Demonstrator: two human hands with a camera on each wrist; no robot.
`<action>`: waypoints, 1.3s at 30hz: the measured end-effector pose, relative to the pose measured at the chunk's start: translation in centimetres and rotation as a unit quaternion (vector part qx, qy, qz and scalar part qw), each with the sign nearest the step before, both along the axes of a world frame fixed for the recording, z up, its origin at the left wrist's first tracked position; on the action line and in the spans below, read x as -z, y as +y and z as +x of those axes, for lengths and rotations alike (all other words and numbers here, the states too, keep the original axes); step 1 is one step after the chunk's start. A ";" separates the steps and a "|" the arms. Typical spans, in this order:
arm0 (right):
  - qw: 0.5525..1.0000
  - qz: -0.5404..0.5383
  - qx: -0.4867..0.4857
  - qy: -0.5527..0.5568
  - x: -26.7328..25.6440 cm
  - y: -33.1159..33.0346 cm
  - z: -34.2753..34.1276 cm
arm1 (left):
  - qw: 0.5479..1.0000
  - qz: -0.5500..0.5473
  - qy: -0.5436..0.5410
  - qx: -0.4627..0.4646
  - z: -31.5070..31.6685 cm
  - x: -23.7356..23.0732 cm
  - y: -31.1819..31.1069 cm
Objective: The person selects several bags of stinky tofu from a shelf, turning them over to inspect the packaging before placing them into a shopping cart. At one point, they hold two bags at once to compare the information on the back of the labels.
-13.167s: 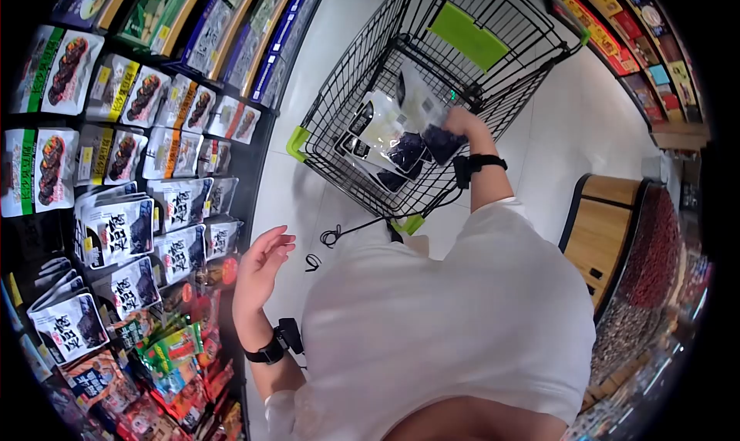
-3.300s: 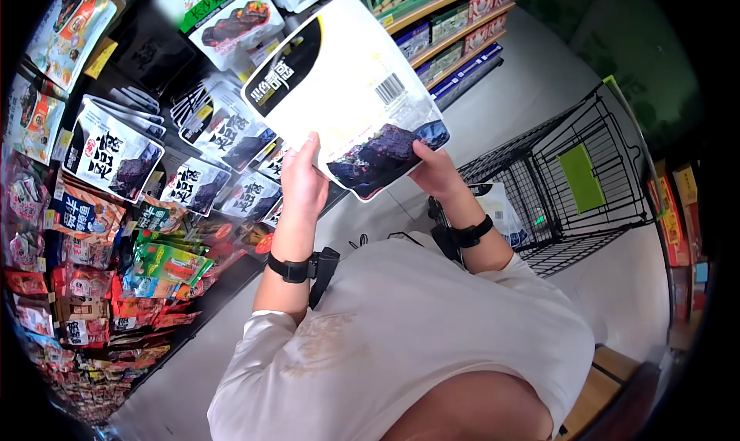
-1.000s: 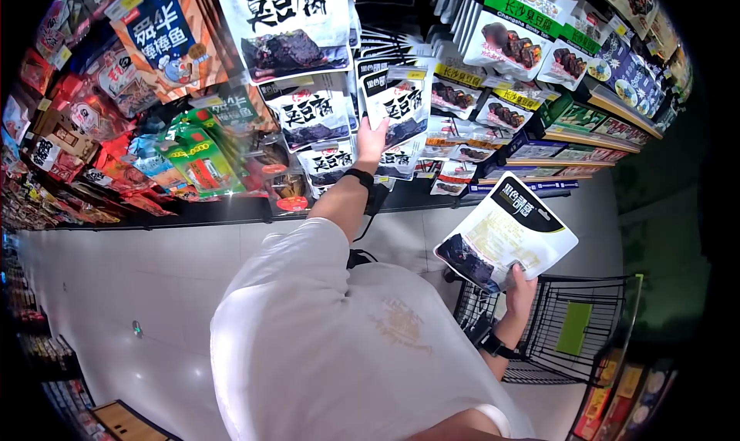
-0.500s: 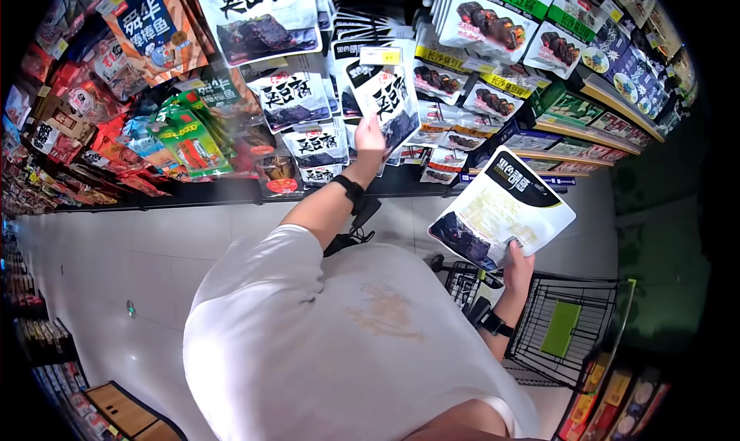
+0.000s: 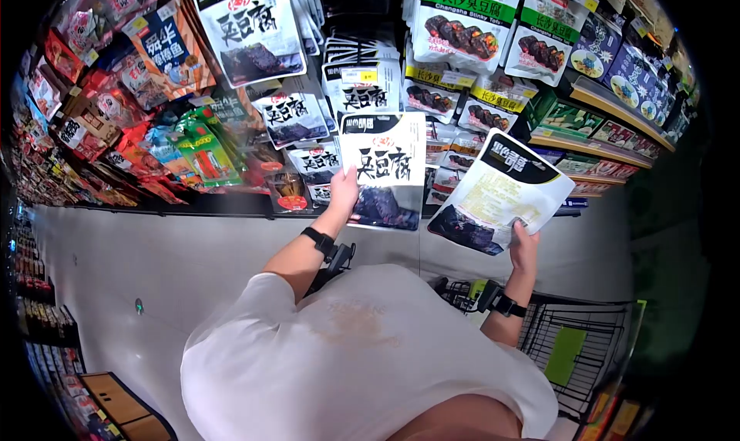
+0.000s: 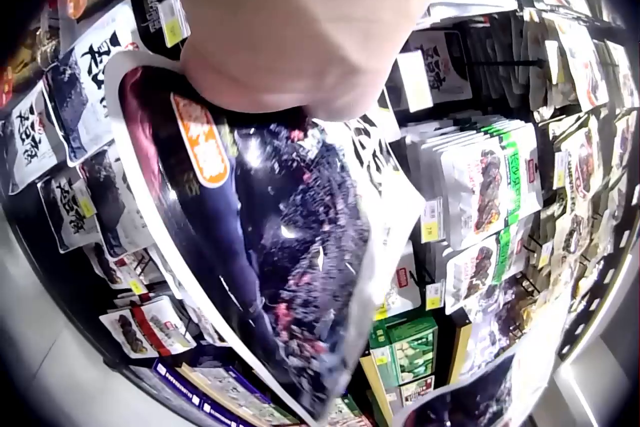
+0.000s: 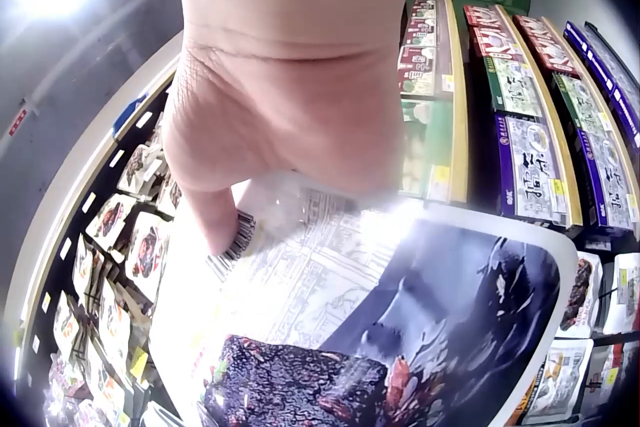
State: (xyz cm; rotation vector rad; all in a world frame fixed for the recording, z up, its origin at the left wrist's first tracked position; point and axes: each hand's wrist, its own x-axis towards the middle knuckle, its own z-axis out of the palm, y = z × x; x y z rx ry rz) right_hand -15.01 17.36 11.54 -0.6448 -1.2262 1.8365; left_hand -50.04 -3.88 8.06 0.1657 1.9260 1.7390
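My left hand (image 5: 344,193) grips the left edge of a white and black stinky tofu packet (image 5: 383,163), its printed front facing me. The packet is held out before the shelf rack. To its right, my right hand (image 5: 524,247) pinches a second stinky tofu packet (image 5: 505,185) by its lower right corner, thumb on the face with the small print. In the left wrist view, the packet's dark food picture (image 6: 300,237) fills the middle below the hand, whose fingertips are hidden. The right wrist view shows the thumb near a barcode on the other packet (image 7: 300,372).
More matching packets (image 5: 289,116) hang on the rack behind, beside green-banded packets (image 5: 466,32). Colourful snack bags (image 5: 204,152) hang at left. Boxes (image 5: 574,117) line shelves at right. A shopping cart (image 5: 574,348) with a green panel stands at lower right, on a tiled floor (image 5: 193,264).
Earlier, the right hand reached into the cart, then both hands held one packet. Since then the left hand has drawn another packet off the rack towards me; the right hand keeps its own.
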 end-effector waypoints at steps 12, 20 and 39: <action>0.995 -0.054 -0.027 0.079 -8.0 -6.2 -7.1 | 0.693 0.444 -0.391 0.413 1.0 -13.2 -5.0; 0.989 -0.117 -0.065 0.064 -8.8 -10.6 -8.4 | 0.606 0.459 -0.448 0.471 1.6 -10.8 -5.4; 0.982 -0.169 -0.080 0.029 -8.9 -12.2 -5.7 | 0.478 0.500 -0.511 0.511 3.7 -9.1 -3.7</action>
